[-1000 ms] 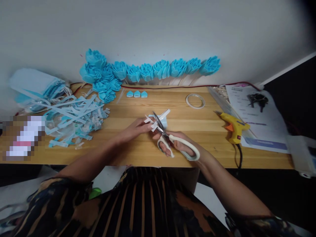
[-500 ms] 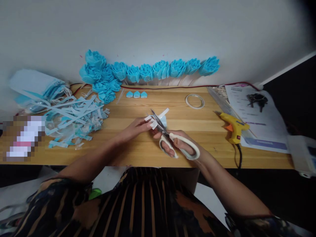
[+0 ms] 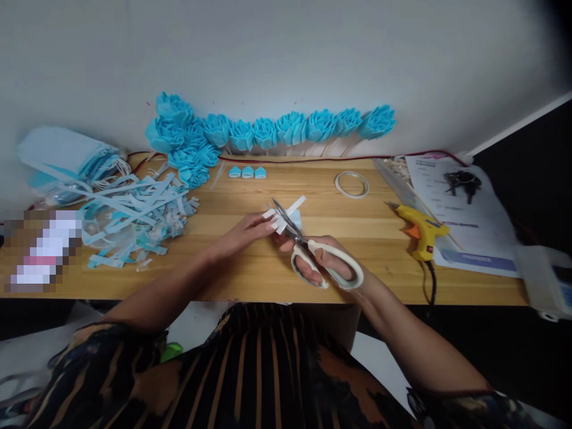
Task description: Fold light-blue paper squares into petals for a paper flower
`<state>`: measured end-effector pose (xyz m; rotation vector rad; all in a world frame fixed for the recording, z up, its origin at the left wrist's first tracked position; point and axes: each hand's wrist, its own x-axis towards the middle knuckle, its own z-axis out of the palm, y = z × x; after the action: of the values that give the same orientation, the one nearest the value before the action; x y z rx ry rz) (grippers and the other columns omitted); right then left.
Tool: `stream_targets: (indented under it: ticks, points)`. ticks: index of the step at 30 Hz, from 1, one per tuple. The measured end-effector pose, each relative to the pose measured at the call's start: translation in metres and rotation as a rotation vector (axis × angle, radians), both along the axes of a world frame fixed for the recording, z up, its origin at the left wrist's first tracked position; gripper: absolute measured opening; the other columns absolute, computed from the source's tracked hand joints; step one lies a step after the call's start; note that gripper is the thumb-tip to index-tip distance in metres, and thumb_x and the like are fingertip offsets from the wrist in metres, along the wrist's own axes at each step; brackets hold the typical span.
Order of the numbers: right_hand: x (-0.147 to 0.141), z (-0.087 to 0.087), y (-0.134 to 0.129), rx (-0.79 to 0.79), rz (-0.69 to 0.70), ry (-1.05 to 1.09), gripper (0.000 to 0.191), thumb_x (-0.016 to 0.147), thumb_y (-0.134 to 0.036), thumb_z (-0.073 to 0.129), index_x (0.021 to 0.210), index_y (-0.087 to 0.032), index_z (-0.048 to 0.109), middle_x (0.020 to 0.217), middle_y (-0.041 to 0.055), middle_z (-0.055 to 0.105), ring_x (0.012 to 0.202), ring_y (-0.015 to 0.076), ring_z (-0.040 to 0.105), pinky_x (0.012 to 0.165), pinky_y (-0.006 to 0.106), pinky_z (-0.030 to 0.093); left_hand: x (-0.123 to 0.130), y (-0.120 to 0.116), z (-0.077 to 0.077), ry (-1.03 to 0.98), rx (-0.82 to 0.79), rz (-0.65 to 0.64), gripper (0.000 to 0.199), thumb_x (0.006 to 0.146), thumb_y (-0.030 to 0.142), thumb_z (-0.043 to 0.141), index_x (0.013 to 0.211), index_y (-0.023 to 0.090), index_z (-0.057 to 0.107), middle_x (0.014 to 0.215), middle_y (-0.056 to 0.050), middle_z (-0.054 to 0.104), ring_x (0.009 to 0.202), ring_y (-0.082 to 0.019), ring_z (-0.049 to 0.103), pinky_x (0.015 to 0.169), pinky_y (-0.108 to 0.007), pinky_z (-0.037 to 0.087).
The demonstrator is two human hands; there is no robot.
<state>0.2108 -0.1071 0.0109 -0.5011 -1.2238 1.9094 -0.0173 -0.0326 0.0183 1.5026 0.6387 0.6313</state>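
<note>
Scissors (image 3: 298, 237): metal blades, white handles. Change: the handle loops have drawn closer together and the blades have narrowed. Meaning, as judged: a cut is being made, or is nearly through.

Right hand (image 3: 329, 263): thumb and fingers through the loops, gripping the scissors.

Left hand (image 3: 250, 229): fingertips pinched on the strips (image 3: 280, 223), which are white and short. Little change of place here; the strips stay at the blades. Whether any bit is cut off cannot be told.

Pale blue piece (image 3: 295, 218): beside the blades, just past the strips; whether it is joined to them is unclear.

Table (image 3: 241, 280): wood, under both hands.

Petals (image 3: 247, 172): three, blue, in a row beyond the hands.

Tape (image 3: 353, 196): one roll, lying flat, to the right of the petals.

Glue gun (image 3: 417, 229): yellow, orange trigger, by the papers (image 3: 451, 220).

Keys (image 3: 469, 186): on the papers.

Flowers (image 3: 291, 128): blue, lined along the wall, clustered at the left end.

Scraps (image 3: 143, 208): heaped at left, near the masks (image 3: 62, 146).
</note>
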Motion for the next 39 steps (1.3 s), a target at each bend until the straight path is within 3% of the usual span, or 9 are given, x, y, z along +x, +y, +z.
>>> stream_targets:
  ticks: [12,17,22,26,28,30,34,37,39]
  points:
    - [-0.004,0.013,-0.005,-0.097,-0.024,0.034,0.05,0.089,-0.059,0.072,0.115,-0.016,0.075,0.059,-0.0077,0.05,0.04,0.0021,0.032,0.036,0.016,0.031,0.001,0.001,-0.003,-0.027,-0.045,0.014,0.05,0.09,0.064,0.065,0.093,0.015,0.072,0.092,-0.008,0.072,0.091,-0.021,0.065,0.09,-0.038,0.05]
    - [-0.007,0.01,-0.005,-0.141,-0.039,0.014,0.052,0.085,-0.061,0.075,0.111,-0.015,0.076,0.058,-0.0079,0.051,0.037,0.0015,0.032,0.035,0.016,0.028,0.002,-0.003,-0.005,-0.104,-0.097,0.052,0.043,0.091,0.06,0.067,0.098,0.017,0.073,0.094,-0.007,0.071,0.091,-0.02,0.064,0.092,-0.037,0.049]
    - [-0.008,0.01,-0.002,-0.133,-0.047,-0.003,0.06,0.081,-0.066,0.077,0.111,-0.014,0.074,0.056,-0.009,0.048,0.036,0.0017,0.03,0.033,0.017,0.025,0.0,-0.001,-0.003,-0.087,-0.021,0.01,0.045,0.094,0.061,0.063,0.09,0.017,0.072,0.094,-0.007,0.068,0.094,-0.021,0.061,0.092,-0.036,0.045]
    - [-0.003,0.017,-0.001,-0.079,-0.171,0.014,0.058,0.084,-0.065,0.075,0.111,-0.014,0.074,0.06,-0.0083,0.048,0.037,0.0013,0.028,0.035,0.018,0.026,0.0,0.001,-0.002,-0.055,0.041,0.03,0.048,0.097,0.061,0.058,0.083,0.017,0.069,0.088,-0.005,0.064,0.09,-0.019,0.058,0.09,-0.034,0.043]
    - [-0.001,0.02,-0.004,-0.062,-0.132,0.016,0.062,0.082,-0.065,0.076,0.116,-0.015,0.072,0.063,-0.0063,0.052,0.041,0.0024,0.033,0.038,0.018,0.029,-0.001,0.004,-0.004,-0.05,0.063,0.067,0.048,0.096,0.062,0.059,0.081,0.017,0.068,0.085,-0.004,0.062,0.086,-0.018,0.057,0.086,-0.033,0.044]
    - [0.0,0.022,-0.01,-0.066,0.007,-0.019,0.066,0.078,-0.064,0.08,0.123,-0.016,0.07,0.067,-0.0045,0.056,0.047,0.0044,0.041,0.042,0.018,0.032,-0.002,0.007,-0.007,-0.029,0.079,0.111,0.049,0.095,0.062,0.06,0.08,0.017,0.068,0.083,-0.004,0.062,0.083,-0.018,0.056,0.083,-0.032,0.044]
    - [-0.005,0.022,-0.023,0.014,0.234,-0.19,0.052,0.086,-0.052,0.077,0.127,-0.021,0.068,0.082,-0.0019,0.058,0.069,0.0085,0.053,0.061,0.021,0.043,-0.003,0.014,-0.01,0.017,0.165,0.223,0.052,0.093,0.065,0.059,0.072,0.018,0.064,0.074,-0.002,0.059,0.076,-0.017,0.053,0.076,-0.031,0.044]
    - [-0.004,0.024,-0.03,0.082,0.224,-0.249,0.051,0.09,-0.05,0.073,0.132,-0.022,0.066,0.091,-0.0004,0.058,0.082,0.0106,0.054,0.075,0.025,0.046,-0.002,0.016,-0.007,0.089,0.262,0.257,0.051,0.093,0.065,0.06,0.071,0.018,0.065,0.073,-0.003,0.059,0.074,-0.018,0.054,0.074,-0.031,0.044]
    - [0.005,0.027,-0.035,0.029,0.15,-0.255,0.058,0.087,-0.044,0.078,0.139,-0.023,0.062,0.097,0.0005,0.059,0.086,0.0111,0.055,0.079,0.026,0.046,-0.002,0.016,-0.003,0.131,0.325,0.267,0.048,0.093,0.061,0.06,0.073,0.019,0.067,0.075,-0.003,0.061,0.075,-0.018,0.055,0.075,-0.031,0.045]
